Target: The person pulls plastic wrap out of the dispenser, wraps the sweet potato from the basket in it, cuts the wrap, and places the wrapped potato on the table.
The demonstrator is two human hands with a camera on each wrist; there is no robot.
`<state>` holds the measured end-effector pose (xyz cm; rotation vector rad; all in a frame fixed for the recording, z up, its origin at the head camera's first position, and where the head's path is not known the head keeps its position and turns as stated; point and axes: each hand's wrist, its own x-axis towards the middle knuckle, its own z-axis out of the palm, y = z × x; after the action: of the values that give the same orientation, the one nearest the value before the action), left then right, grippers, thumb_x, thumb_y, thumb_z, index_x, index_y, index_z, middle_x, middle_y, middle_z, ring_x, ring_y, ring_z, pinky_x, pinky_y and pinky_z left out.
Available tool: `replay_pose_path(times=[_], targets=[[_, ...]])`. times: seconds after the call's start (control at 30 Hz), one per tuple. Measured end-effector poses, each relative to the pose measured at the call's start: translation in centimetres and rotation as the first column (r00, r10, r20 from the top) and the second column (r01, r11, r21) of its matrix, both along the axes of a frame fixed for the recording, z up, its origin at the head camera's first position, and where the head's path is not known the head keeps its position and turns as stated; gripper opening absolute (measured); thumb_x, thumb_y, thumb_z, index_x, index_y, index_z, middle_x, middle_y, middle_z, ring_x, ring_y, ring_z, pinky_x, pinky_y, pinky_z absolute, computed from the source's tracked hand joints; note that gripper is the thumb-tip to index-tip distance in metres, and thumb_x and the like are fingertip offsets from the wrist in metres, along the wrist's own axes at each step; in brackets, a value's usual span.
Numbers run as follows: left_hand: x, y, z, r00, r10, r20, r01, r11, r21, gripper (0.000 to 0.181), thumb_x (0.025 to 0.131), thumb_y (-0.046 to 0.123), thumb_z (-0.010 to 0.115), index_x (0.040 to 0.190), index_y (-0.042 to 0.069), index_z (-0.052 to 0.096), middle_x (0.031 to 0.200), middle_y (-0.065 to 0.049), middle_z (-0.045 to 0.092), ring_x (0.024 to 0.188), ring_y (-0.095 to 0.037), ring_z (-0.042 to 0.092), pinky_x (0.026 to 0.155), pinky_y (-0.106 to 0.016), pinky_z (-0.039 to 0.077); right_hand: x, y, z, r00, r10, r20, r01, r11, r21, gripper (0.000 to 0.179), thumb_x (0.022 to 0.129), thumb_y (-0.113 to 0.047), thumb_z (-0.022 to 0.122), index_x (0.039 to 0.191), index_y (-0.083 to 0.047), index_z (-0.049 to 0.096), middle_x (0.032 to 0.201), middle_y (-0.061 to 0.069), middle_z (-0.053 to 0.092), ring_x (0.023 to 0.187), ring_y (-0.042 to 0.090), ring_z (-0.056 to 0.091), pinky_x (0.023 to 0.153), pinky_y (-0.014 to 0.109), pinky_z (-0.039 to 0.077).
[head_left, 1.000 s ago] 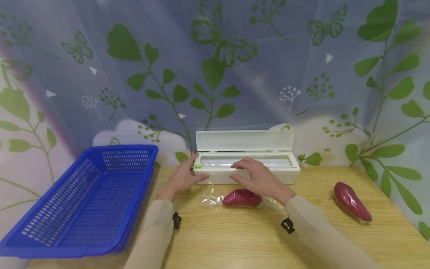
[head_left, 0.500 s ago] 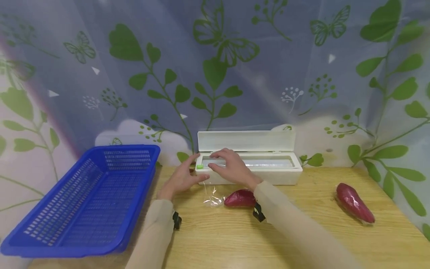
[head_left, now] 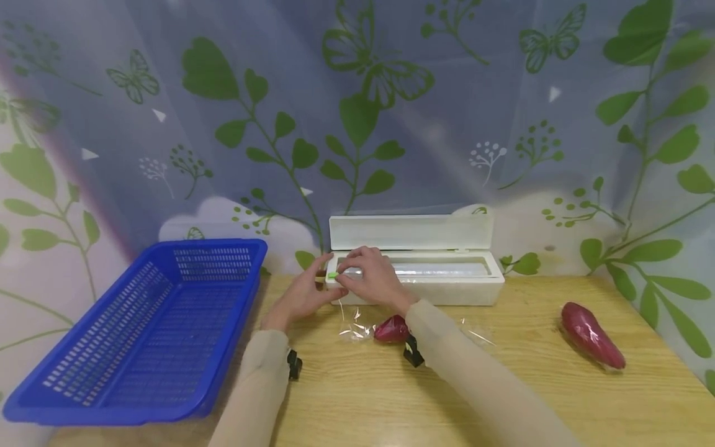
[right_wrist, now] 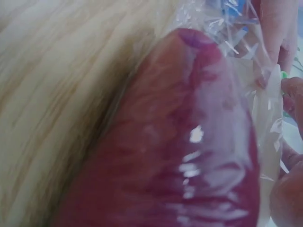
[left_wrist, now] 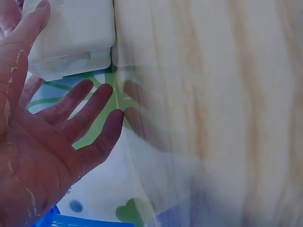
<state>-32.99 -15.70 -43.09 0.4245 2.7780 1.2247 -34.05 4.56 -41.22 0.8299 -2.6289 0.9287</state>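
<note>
A white cling film dispenser box point(head_left: 441, 292) stands with its lid point(head_left: 410, 233) up and a roll of film point(head_left: 441, 269) inside. My left hand point(head_left: 304, 295) steadies its left end, thumb at the front face and index finger near the back corner; the other fingers are loosely spread in the left wrist view. With thumb and fingertips my right hand point(head_left: 371, 279) pinches the small green slide cutter point(head_left: 332, 275) at the left of the front rim. In front of the box lies a reddish-purple sweet potato point(head_left: 391, 329) under clear film point(head_left: 357, 329), partly hidden by my right wrist.
A blue plastic basket point(head_left: 195, 397) stands on the left of the wooden table point(head_left: 346, 403). Another film-wrapped sweet potato point(head_left: 592, 335) lies at the right. Behind the box hangs a patterned curtain point(head_left: 447, 155).
My right hand has slid left along the box's front rim to its left end, and its wrist now covers part of the sweet potato. The left hand has stayed in place.
</note>
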Motion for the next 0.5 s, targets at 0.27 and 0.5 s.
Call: replay_pose_path(times=[0.27, 0.5], targets=[[0.09, -0.23, -0.21, 1.000, 0.004, -0.010, -0.004, 1.000, -0.007, 0.093, 0.087, 0.053, 0.076, 0.162, 0.031, 0.025, 0.150, -0.020, 0.053, 0.127, -0.036, 0.061, 0.108, -0.057, 0.048, 0.13, 0.22, 0.12, 0.999, 0.011, 0.047, -0.012, 1.000, 0.005, 0.015, 0.092, -0.029, 0.068, 0.097, -0.016, 0.076, 0.131, 0.013, 0.063, 0.125, 0.035, 0.055, 0.104, 0.056, 0.045], [-0.06, -0.13, 0.04, 0.999, 0.018, -0.031, -0.018, 1.000, -0.020, 0.090, 0.087, 0.049, 0.078, 0.160, 0.032, 0.029, 0.146, -0.020, 0.057, 0.123, -0.033, 0.064, 0.108, -0.056, 0.048, -0.06, 0.42, 0.12, 0.999, 0.029, 0.040, -0.028, 1.000, -0.009, 0.013, 0.088, -0.023, 0.068, 0.096, -0.014, 0.073, 0.130, 0.014, 0.061, 0.125, 0.036, 0.053, 0.104, 0.054, 0.047]])
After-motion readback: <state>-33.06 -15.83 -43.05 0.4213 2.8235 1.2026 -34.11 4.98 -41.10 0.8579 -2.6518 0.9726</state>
